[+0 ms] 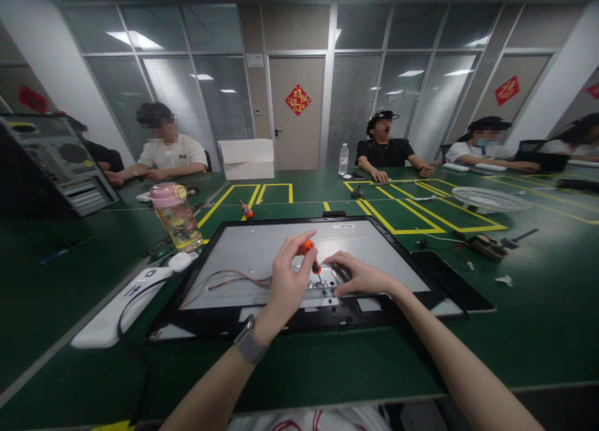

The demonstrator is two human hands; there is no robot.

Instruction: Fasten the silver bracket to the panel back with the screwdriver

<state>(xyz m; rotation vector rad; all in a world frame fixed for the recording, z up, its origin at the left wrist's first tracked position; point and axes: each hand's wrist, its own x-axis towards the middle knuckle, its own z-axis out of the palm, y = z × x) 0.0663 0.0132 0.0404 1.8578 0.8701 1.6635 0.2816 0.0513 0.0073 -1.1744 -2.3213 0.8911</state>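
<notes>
A disassembled flat monitor panel in a black frame lies face down on the green table in front of me. My left hand is closed on a small orange-handled screwdriver, whose tip points down at a small circuit board near the panel's lower edge. My right hand rests on the panel just right of that board, fingers curled and pressing down beside the screwdriver tip. Thin coloured wires run from the board to the left. A watch sits on my left wrist.
A pink-lidded bottle and a white casing lie to the left, an open computer case at far left. A second screwdriver, a white box, a water bottle, a fan grille and small parts lie beyond. Several people sit around the table.
</notes>
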